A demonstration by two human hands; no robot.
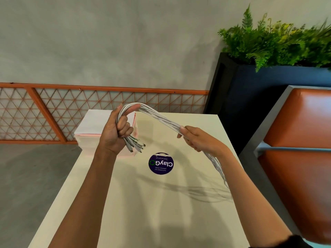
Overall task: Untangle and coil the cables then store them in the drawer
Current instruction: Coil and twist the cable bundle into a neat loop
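Observation:
A bundle of several white cables (161, 117) stretches between my two hands above the cream table (143, 203). My left hand (116, 129) grips one end in a fist; the strands bend over its thumb and the plugs (135, 144) stick out below it. My right hand (195, 137) holds the bundle further along, fingers curled round it. Past that hand the loose ends (217, 167) hang down beside my right forearm. A white drawer unit with pink trim (93, 126) stands at the table's far left corner, partly hidden by my left hand; whether it stands open cannot be told.
A round purple sticker (160, 163) lies on the table's middle. An orange padded bench (304, 140) runs along the right side. A dark planter with green ferns (268, 72) stands behind it. An orange lattice railing (89, 104) lines the grey wall.

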